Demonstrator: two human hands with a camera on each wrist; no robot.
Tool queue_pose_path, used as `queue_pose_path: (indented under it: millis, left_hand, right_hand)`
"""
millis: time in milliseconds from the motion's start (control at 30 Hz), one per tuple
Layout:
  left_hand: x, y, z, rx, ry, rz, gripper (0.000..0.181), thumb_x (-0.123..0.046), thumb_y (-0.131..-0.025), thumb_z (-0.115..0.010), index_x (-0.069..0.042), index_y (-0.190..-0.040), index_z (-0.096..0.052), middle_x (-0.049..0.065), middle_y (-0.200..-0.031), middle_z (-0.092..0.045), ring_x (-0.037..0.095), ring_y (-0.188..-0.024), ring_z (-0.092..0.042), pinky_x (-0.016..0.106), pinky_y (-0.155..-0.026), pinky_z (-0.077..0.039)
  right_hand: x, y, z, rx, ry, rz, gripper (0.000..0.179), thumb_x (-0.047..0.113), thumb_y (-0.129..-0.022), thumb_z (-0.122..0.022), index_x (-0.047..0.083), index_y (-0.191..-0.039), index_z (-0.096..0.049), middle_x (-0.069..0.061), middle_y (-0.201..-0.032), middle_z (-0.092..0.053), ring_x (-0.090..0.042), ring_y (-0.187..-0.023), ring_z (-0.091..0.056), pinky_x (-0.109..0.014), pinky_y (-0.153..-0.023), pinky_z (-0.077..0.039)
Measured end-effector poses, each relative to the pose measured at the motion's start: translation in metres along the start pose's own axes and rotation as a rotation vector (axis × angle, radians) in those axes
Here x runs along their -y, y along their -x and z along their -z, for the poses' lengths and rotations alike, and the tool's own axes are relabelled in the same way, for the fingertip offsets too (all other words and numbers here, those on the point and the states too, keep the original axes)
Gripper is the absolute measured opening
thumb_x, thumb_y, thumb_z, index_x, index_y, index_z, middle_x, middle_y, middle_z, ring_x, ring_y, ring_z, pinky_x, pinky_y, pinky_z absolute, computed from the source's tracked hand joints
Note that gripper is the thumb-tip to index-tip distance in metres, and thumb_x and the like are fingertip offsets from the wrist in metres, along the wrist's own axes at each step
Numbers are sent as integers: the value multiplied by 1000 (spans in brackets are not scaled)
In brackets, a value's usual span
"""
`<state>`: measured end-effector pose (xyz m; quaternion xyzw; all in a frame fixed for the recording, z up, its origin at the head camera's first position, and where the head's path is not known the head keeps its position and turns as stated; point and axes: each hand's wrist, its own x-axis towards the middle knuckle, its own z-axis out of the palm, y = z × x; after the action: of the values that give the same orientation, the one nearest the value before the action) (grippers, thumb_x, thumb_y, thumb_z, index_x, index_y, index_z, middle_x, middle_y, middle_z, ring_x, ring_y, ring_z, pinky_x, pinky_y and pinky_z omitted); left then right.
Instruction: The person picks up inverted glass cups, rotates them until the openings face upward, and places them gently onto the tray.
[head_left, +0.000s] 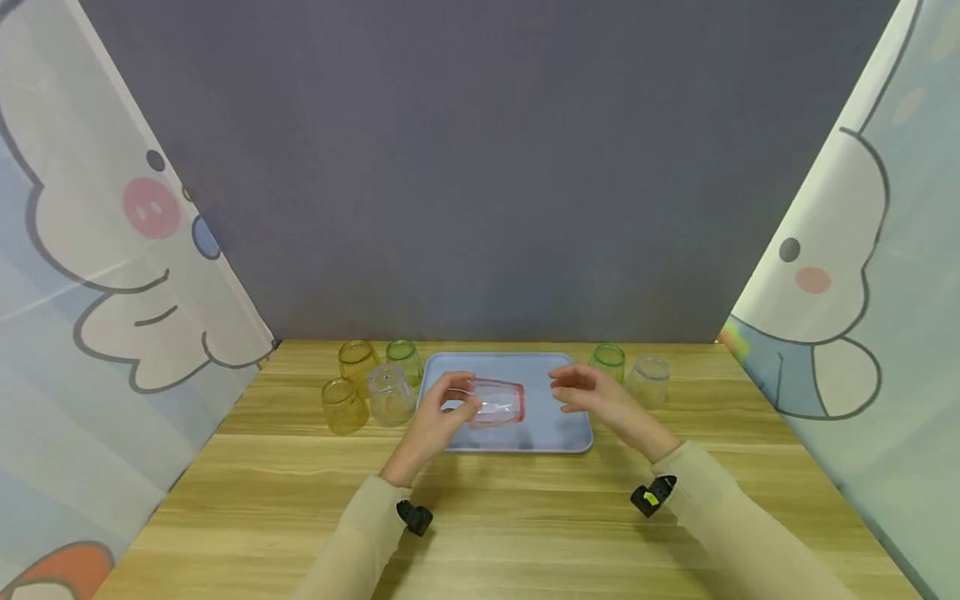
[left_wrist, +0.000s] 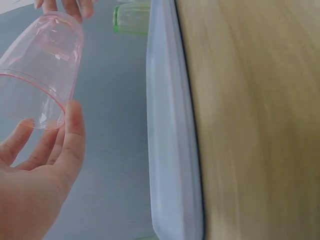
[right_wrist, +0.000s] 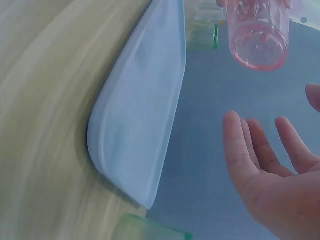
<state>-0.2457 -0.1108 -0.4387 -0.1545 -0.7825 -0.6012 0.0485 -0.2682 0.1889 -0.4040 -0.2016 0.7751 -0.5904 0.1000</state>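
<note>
A clear pink cup point(head_left: 498, 403) lies sideways in the air above the pale blue tray point(head_left: 558, 439). My left hand point(head_left: 444, 410) grips it by the rim end, thumb and fingers pinching the edge; in the left wrist view the pink cup point(left_wrist: 52, 60) shows its open mouth toward that palm. The base of the cup points right, toward my right hand point(head_left: 600, 400). That hand hovers over the tray's right side, apart from the cup, with fingers loosely bent and nothing between them. In the right wrist view a gap separates the right hand point(right_wrist: 270, 175) from the cup point(right_wrist: 258, 40).
Left of the tray stand upside-down cups: two yellow point(head_left: 345, 408), one green point(head_left: 403, 358) and one clear point(head_left: 391, 398). To its right are a green cup point(head_left: 609, 360) and a clear cup point(head_left: 649, 382). A grey wall point(head_left: 495, 183) rises behind the wooden table point(head_left: 510, 525).
</note>
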Motion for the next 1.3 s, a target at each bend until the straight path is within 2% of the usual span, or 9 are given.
queue_pose_path:
  millis: [200, 400, 600, 700, 800, 933, 1000, 1100, 1300]
  left_hand:
    - [-1, -2, 5, -37, -44, -24, 44, -26, -96, -72, -13, -136, -59, 13, -125, -60, 23, -111, -59, 42, -88, -51]
    - [-3, -6, 7, -92, -90, -29, 46, -27, -94, -74, -14, -136, -59, 6, -124, -61, 23, -109, -59, 42, -90, -52]
    - [-8, -8, 8, -141, -94, -45, 48, -23, -93, -76, -12, -136, -59, 13, -126, -61, 30, -110, -58, 45, -89, -51]
    - [-12, -8, 7, -164, -91, -35, 50, -18, -93, -76, -8, -138, -58, 20, -131, -58, 34, -112, -56, 47, -89, -50]
    - [-23, -6, 5, -182, -98, -34, 50, -13, -92, -76, -2, -138, -56, 24, -132, -56, 38, -113, -55, 48, -89, -50]
    - [-22, -7, 8, -190, -123, -63, 52, -20, -92, -77, -4, -138, -57, 20, -131, -57, 38, -112, -55, 45, -87, -52]
    - [-12, -11, 10, -202, -147, -78, 54, -26, -91, -78, -7, -138, -58, 14, -129, -58, 33, -111, -56, 43, -86, -53]
    - [-13, -13, 11, -219, -188, -73, 53, -29, -91, -77, -9, -136, -59, 9, -124, -58, 25, -108, -56, 40, -84, -55]
    - [-17, -16, 13, -241, -235, -78, 51, -28, -89, -78, -8, -133, -62, 10, -119, -59, 24, -105, -56, 37, -80, -56]
  right_hand:
    - [1, -2, 12, -54, 167, -23, 41, 19, -98, -68, -3, -131, -59, -19, -120, -65, -31, -108, -64, -45, -89, -56]
    - [7, -4, 23, -101, 368, -39, 40, 25, -97, -69, 0, -128, -62, -15, -118, -66, -30, -108, -63, -39, -87, -53]
    - [12, -5, 31, -134, 498, -37, 43, 27, -97, -68, 0, -129, -63, -16, -116, -67, -31, -106, -63, -44, -86, -54]
    - [13, -5, 34, -144, 526, -43, 43, 27, -96, -68, -1, -129, -62, -19, -117, -67, -33, -107, -63, -46, -87, -54]
    - [12, -5, 36, -147, 533, -39, 43, 25, -96, -68, -2, -128, -62, -22, -118, -66, -35, -107, -63, -47, -87, -54]
    - [10, -5, 40, -155, 542, -30, 42, 24, -95, -67, -3, -127, -62, -23, -117, -66, -36, -106, -64, -47, -86, -55]
    - [10, -5, 42, -160, 553, -30, 42, 24, -95, -68, -3, -127, -63, -23, -117, -66, -36, -106, -64, -47, -86, -55]
    - [11, -5, 44, -162, 573, -28, 43, 24, -94, -68, -4, -126, -63, -25, -117, -65, -37, -105, -64, -48, -86, -55]
    - [12, -5, 48, -170, 632, -23, 44, 25, -92, -70, -4, -125, -63, -26, -116, -65, -38, -103, -64, -51, -85, -54]
